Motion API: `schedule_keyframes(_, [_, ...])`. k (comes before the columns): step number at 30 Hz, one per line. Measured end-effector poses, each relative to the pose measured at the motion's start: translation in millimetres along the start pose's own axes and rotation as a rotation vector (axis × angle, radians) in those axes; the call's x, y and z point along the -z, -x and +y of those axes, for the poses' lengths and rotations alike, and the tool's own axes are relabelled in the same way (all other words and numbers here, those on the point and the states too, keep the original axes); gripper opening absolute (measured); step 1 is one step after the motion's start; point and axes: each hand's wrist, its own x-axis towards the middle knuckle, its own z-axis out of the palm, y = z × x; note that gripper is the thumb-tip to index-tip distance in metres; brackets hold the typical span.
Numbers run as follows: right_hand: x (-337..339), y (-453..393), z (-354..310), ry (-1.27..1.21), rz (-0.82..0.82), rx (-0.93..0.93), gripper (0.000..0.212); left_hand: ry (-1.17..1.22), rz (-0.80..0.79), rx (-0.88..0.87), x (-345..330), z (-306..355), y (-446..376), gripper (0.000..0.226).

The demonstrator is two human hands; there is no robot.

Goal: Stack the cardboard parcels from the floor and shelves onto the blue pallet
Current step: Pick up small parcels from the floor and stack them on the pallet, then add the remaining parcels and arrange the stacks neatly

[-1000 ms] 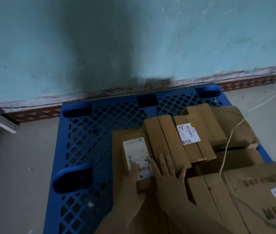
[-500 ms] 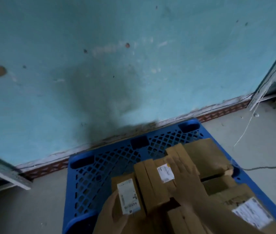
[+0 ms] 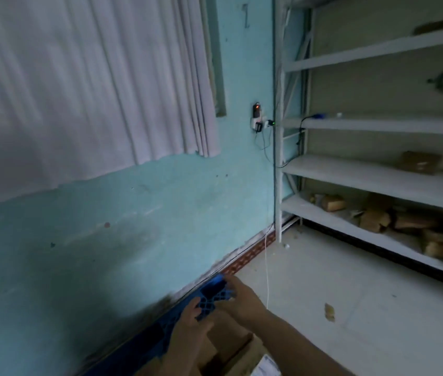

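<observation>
A: Head view shows your left hand (image 3: 191, 322) and right hand (image 3: 238, 298) low over the far corner of the blue pallet (image 3: 215, 291), fingers loose, gripping nothing I can make out. Stacked parcels (image 3: 231, 346) sit beneath your wrists.

B: So where next?

A: Turn toward the shelving (image 3: 377, 175). Cardboard parcels (image 3: 372, 221) lie along its lowest shelf, one box (image 3: 419, 162) above. Take the nearest, both palms under it.

A small storeroom, by the look of it. White metal shelving (image 3: 377, 169) holds cardboard parcels (image 3: 375, 221), and a blue pallet (image 3: 215, 293) sits on the tiled floor (image 3: 350, 294) against a turquoise wall (image 3: 133, 226).
</observation>
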Motion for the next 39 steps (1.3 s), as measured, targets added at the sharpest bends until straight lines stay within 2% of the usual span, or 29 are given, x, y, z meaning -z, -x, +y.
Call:
schedule_keyframes(6, [100,103,-4,-0.024,0.083,0.002,0.066,-0.023,-0.13,-0.073,-72,34,57,0.058])
schedule_keyframes(12, [172,172,39,0.009,0.078,0.046,0.07,-0.047,-0.133,-0.127,-145,46,116,0.061])
schedule_keyframes(20, [266,211,132,0.17,-0.091,0.007,0.083,-0.029,-0.041,-0.003,-253,30,179,0.07])
schedule_keyframes(23, [270,211,148,0.225,-0.183,0.031,0.083,-0.012,0.01,0.032,-281,23,197,0.069])
schedule_keyframes(26, [254,212,162,0.347,-0.347,0.107,0.085,0.005,0.042,0.07,-295,13,211,0.059])
schedule_keyframes(29, [235,210,179,0.536,-0.526,0.192,0.088,-0.028,0.135,0.138,-297,-6,207,0.071])
schedule_keyframes(32, [231,195,201,0.628,-0.63,0.215,0.088,-0.042,0.2,0.209,-303,-20,197,0.069])
schedule_keyframes(36, [237,160,229,0.651,-0.694,0.21,0.093,-0.06,0.237,0.231,-320,-24,173,0.058])
schedule_keyframes(39, [245,131,243,0.645,-0.718,0.204,0.094,-0.012,0.287,0.27,-331,-28,161,0.061])
